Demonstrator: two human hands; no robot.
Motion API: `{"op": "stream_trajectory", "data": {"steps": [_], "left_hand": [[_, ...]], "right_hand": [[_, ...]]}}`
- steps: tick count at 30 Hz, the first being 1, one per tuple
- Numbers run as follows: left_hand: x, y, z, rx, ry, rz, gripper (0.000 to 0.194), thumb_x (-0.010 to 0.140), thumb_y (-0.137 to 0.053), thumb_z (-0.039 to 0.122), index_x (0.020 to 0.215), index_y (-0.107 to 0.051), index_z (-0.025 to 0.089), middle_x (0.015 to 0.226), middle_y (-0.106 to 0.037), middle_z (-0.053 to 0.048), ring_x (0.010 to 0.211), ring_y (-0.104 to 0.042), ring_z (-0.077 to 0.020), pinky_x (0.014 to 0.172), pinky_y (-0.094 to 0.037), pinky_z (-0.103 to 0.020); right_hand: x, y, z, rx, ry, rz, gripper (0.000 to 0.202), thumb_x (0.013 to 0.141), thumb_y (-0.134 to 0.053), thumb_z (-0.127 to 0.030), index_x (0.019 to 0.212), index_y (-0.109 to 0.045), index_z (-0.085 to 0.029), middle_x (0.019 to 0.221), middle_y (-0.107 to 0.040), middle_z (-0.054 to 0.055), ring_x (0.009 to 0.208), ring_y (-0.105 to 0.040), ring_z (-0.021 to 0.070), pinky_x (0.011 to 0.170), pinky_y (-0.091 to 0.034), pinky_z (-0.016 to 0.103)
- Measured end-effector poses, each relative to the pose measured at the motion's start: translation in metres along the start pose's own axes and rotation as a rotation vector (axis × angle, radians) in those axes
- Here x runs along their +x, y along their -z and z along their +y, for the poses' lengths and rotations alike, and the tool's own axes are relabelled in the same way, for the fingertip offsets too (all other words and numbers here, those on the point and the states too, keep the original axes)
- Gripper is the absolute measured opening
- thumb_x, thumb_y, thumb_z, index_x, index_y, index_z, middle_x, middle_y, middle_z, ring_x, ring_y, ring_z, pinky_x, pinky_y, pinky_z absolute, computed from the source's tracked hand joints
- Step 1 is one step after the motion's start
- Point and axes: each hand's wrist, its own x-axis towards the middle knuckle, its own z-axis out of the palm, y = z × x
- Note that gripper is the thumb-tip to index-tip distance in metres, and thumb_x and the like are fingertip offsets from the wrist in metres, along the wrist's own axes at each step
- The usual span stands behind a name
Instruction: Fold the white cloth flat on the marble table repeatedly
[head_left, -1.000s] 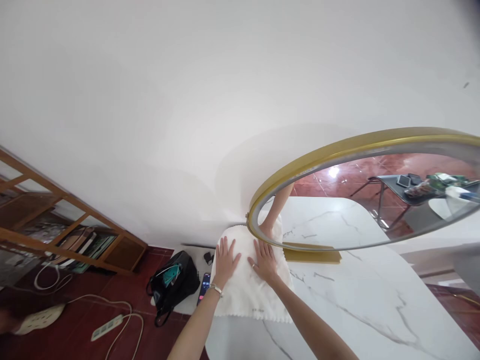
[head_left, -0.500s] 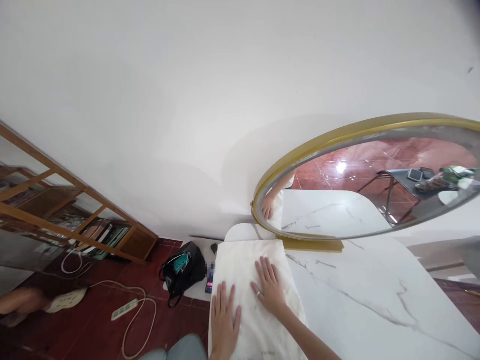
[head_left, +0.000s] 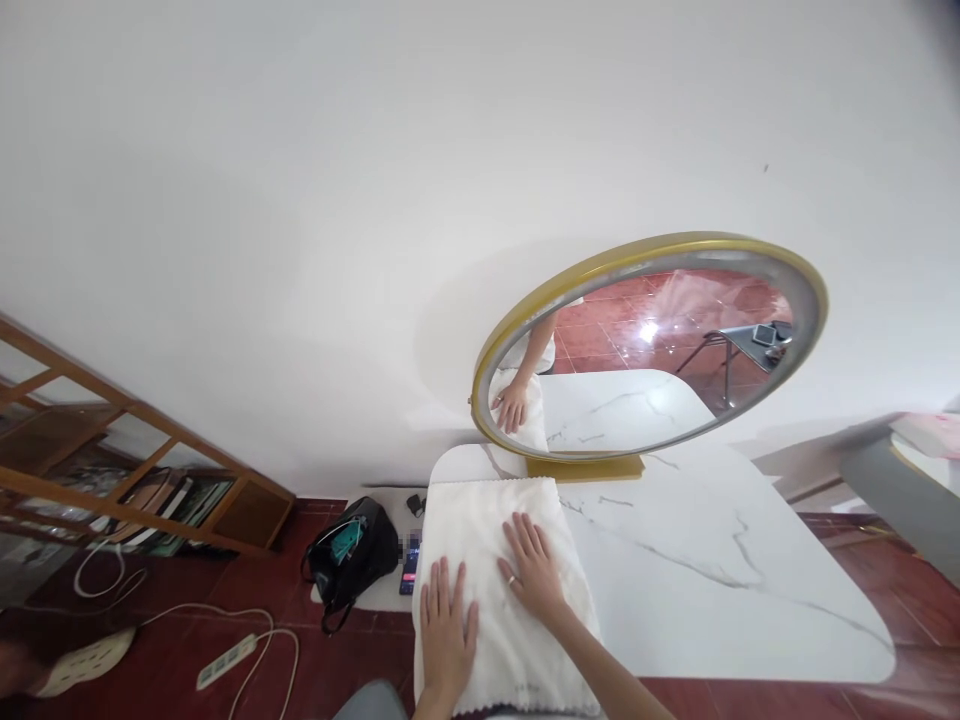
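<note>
A white cloth (head_left: 499, 600) with a scalloped edge lies spread over the left end of a white marble-patterned table (head_left: 697, 590). My left hand (head_left: 446, 625) rests palm down on the cloth's left side, its fingers stretched out. To its right and a little farther up, my right hand (head_left: 534, 570) lies flat on the cloth too, fingers apart, with a ring on one finger. Neither hand holds anything. Behind the cloth stands an oval gold-framed mirror (head_left: 615, 400), which reflects a hand on the cloth.
A black bag (head_left: 352, 550) and a phone (head_left: 409, 565) lie on a pale surface left of the table. A power strip (head_left: 226, 662) with a white cable is on the red floor. A wooden shelf (head_left: 150, 460) stands along the wall at left.
The view has shifted, so more of the mirror and the table's right end show. Both hands remain flat on the cloth, with little visible movement against it.
</note>
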Motion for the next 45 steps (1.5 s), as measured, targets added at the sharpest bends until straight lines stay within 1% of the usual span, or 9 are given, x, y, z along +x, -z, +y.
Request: {"op": "stream_trajectory", "data": {"steps": [7, 13, 20, 25, 30, 34, 37, 41, 45], "left_hand": [[0.014, -0.009, 0.034, -0.082, -0.092, -0.094, 0.058, 0.091, -0.04, 0.029, 0.147, -0.023, 0.029, 0.153, -0.027, -0.005, 0.14, -0.026, -0.0258, 0.108, -0.033, -0.046], [0.032, -0.028, 0.081, -0.108, -0.185, -0.079, 0.06, 0.09, -0.042, 0.028, 0.147, -0.022, 0.028, 0.153, -0.027, -0.006, 0.14, -0.025, -0.0259, 0.109, -0.031, -0.046], [0.049, -0.043, 0.138, -0.161, -0.255, -0.07, 0.057, 0.088, -0.045, 0.027, 0.143, -0.034, 0.028, 0.151, -0.031, -0.005, 0.138, -0.028, -0.0263, 0.106, -0.032, -0.043], [0.07, -0.051, 0.171, -0.283, -0.139, -0.219, 0.044, 0.086, -0.048, 0.032, 0.13, -0.052, 0.027, 0.13, -0.053, -0.007, 0.119, -0.048, -0.0248, 0.097, -0.041, -0.039], [0.117, -0.055, 0.195, -0.338, 0.147, -0.226, 0.045, 0.091, -0.037, 0.031, 0.134, -0.042, 0.02, 0.131, -0.047, -0.011, 0.11, -0.056, -0.0203, 0.082, -0.049, -0.03], [0.145, -0.053, 0.206, -0.316, 0.236, -0.385, 0.038, 0.085, -0.049, 0.025, 0.122, -0.049, 0.021, 0.122, -0.053, -0.009, 0.094, -0.063, -0.0181, 0.071, -0.047, -0.026], [0.152, -0.049, 0.211, -0.32, 0.252, -0.412, 0.029, 0.082, -0.054, 0.022, 0.112, -0.052, 0.023, 0.11, -0.06, -0.004, 0.094, -0.062, -0.0164, 0.07, -0.044, -0.023], [0.151, -0.041, 0.217, -0.322, 0.231, -0.403, 0.019, 0.08, -0.055, 0.015, 0.097, -0.053, 0.024, 0.103, -0.062, 0.001, 0.09, -0.062, -0.013, 0.069, -0.041, -0.02], [0.149, -0.029, 0.223, -0.293, 0.229, -0.383, 0.02, 0.077, -0.053, 0.007, 0.089, -0.052, 0.022, 0.097, -0.059, 0.002, 0.074, -0.061, -0.0115, 0.06, -0.037, -0.021]], "right_hand": [[-0.02, 0.022, 0.041, -0.016, -0.104, -0.01, 0.058, 0.093, -0.039, -0.043, 0.146, -0.028, -0.022, 0.152, -0.029, 0.007, 0.141, -0.022, 0.0246, 0.111, -0.027, 0.043], [-0.038, 0.041, 0.093, -0.062, -0.169, -0.013, 0.055, 0.094, -0.037, -0.044, 0.144, -0.032, -0.024, 0.151, -0.031, 0.007, 0.14, -0.026, 0.0246, 0.109, -0.03, 0.044], [-0.059, 0.057, 0.154, -0.078, -0.189, 0.009, 0.052, 0.093, -0.039, -0.045, 0.141, -0.039, -0.023, 0.149, -0.035, 0.007, 0.139, -0.029, 0.0238, 0.108, -0.032, 0.043], [-0.066, 0.073, 0.197, -0.01, -0.18, -0.034, 0.047, 0.093, -0.039, -0.047, 0.135, -0.047, -0.026, 0.145, -0.042, 0.006, 0.135, -0.035, 0.0236, 0.107, -0.034, 0.043], [-0.065, 0.089, 0.236, 0.11, -0.178, -0.089, 0.043, 0.091, -0.04, -0.051, 0.121, -0.058, -0.027, 0.14, -0.048, 0.006, 0.129, -0.043, 0.0244, 0.101, -0.041, 0.041], [-0.064, 0.081, 0.252, 0.079, -0.401, 0.086, 0.045, 0.092, -0.03, -0.046, 0.121, -0.056, -0.024, 0.136, -0.048, 0.01, 0.119, -0.047, 0.0294, 0.091, -0.043, 0.046], [-0.058, 0.071, 0.256, 0.023, -0.593, 0.192, 0.053, 0.089, -0.027, -0.047, 0.128, -0.048, -0.019, 0.127, -0.051, 0.016, 0.111, -0.047, 0.0344, 0.085, -0.041, 0.05], [-0.043, 0.069, 0.258, 0.045, -0.67, 0.086, 0.042, 0.083, -0.031, -0.033, 0.111, -0.059, -0.019, 0.106, -0.061, 0.016, 0.095, -0.053, 0.0325, 0.079, -0.039, 0.047], [-0.032, 0.08, 0.256, 0.088, -0.661, 0.011, 0.034, 0.076, -0.035, -0.02, 0.093, -0.065, -0.022, 0.091, -0.065, 0.012, 0.088, -0.056, 0.0283, 0.078, -0.038, 0.043]]}}
